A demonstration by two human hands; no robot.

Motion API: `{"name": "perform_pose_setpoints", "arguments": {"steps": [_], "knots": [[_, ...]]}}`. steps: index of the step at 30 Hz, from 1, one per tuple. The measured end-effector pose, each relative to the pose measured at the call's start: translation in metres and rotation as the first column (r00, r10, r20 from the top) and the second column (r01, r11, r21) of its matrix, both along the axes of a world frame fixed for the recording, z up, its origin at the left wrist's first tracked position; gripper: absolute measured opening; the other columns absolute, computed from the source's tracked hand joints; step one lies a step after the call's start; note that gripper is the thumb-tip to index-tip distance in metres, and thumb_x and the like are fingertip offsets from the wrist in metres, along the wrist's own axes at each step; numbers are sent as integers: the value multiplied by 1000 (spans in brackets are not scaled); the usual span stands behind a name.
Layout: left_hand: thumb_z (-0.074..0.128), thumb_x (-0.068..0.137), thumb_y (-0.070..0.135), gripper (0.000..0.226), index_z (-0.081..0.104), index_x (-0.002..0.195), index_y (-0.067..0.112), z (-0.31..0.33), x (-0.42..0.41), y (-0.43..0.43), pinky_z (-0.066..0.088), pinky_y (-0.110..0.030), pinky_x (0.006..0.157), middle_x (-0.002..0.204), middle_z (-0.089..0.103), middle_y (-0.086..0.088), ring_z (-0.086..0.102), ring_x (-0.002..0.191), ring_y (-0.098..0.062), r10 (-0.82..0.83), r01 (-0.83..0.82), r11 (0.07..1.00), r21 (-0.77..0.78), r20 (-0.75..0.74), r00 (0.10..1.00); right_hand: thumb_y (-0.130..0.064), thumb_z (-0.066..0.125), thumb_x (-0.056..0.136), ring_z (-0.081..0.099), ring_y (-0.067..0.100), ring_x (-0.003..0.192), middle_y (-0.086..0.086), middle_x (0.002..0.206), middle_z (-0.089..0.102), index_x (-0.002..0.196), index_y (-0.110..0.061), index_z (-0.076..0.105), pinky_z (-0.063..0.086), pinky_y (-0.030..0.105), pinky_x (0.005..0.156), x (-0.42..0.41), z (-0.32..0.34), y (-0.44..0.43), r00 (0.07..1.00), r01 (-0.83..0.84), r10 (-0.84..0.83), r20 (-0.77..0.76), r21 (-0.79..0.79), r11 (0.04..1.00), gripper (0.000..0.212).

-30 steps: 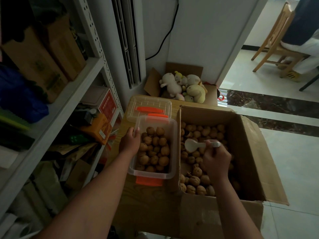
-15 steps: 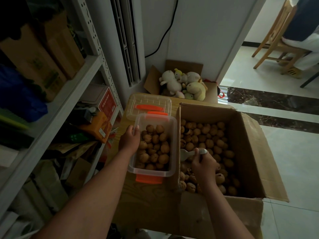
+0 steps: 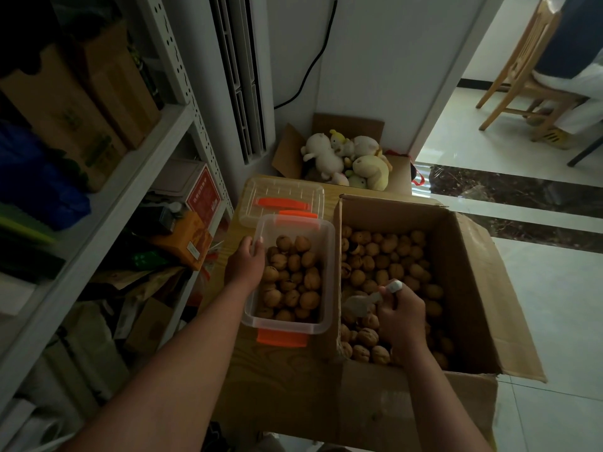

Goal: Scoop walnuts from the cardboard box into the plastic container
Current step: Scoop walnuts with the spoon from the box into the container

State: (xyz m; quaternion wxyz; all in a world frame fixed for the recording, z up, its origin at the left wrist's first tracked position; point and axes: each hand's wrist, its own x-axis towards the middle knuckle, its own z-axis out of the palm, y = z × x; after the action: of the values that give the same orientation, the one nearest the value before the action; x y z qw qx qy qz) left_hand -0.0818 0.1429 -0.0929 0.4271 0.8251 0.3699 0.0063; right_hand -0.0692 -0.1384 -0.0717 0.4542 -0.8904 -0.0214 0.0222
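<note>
An open cardboard box [image 3: 470, 288] holds many loose walnuts [image 3: 388, 259]. To its left, on a wooden table, stands a clear plastic container [image 3: 328, 275] with orange clips, partly filled with walnuts [image 3: 290, 282]. My left hand [image 3: 245, 262] grips the container's left rim. My right hand [image 3: 403, 313] is inside the box and grips the handle of a white scoop [image 3: 359, 303]. The scoop's bowl points left and dips among the walnuts near the box's left wall.
The container's clear lid [image 3: 282, 199] with an orange handle lies behind it. A box of plush toys [image 3: 346, 159] sits farther back. Metal shelving [image 3: 107, 197] full of cartons stands on the left. A wooden chair [image 3: 522, 70] with a seated person is at the far right.
My right hand has drawn the scoop toward me and lowered its bowl into the walnuts at the box's near left. My left hand stays on the container.
</note>
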Motion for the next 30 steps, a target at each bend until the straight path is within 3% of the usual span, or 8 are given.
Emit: {"name": "perform_pose_setpoints", "arguments": {"steps": [4,10,16,21,25,27,30], "knots": [[29,100,50,48,47,132,18,0,0,-1,43,-38,84,130,57,-9,55,114,-30,-6,6,1000,4,12,1000,-3,54,90,51,20,56,10,69,58,80,-7,59,38,26,50,0,2,-1,999,-1,1,-34,11,1000,12],[29,100,50,50,44,136,18,0,0,-1,43,-39,87,135,54,-9,53,118,-30,0,0,1000,-4,8,1000,-16,48,96,41,14,49,7,64,52,89,-5,61,31,24,43,6,9,-2,949,269,-227,-220,181,946,18],[30,101,47,46,46,132,18,2,1,-2,41,-34,80,131,56,-10,54,114,-31,3,-3,1000,5,10,1000,-22,48,97,45,16,54,7,68,53,90,-8,62,35,28,48,12,18,-8,908,415,-360,-217,326,850,21],[30,101,47,47,43,137,19,3,0,-3,39,-33,82,134,54,-10,53,118,-31,2,-2,1000,15,6,1000,-25,45,98,46,2,44,2,63,51,80,-17,57,37,19,46,16,44,-3,884,450,-448,-133,502,739,23],[29,101,48,50,43,138,18,2,1,-2,41,-36,84,134,54,-10,53,117,-30,1,-1,1000,17,2,1000,-24,44,99,44,0,45,-1,63,50,84,-15,60,37,13,44,16,62,8,909,347,-414,-45,632,693,24],[29,101,48,50,44,137,18,1,1,-2,41,-36,83,132,56,-10,54,116,-31,-4,4,1000,19,3,1000,-21,43,99,48,0,49,-1,66,52,87,-15,60,39,12,46,15,65,18,958,210,-287,23,627,750,21],[29,101,48,48,46,133,17,0,0,-1,41,-34,80,130,56,-10,55,113,-31,-11,11,1000,14,6,1000,-16,48,96,54,7,59,-1,75,63,95,-13,64,44,18,51,8,60,32,981,-92,-7,196,489,868,16]]}}
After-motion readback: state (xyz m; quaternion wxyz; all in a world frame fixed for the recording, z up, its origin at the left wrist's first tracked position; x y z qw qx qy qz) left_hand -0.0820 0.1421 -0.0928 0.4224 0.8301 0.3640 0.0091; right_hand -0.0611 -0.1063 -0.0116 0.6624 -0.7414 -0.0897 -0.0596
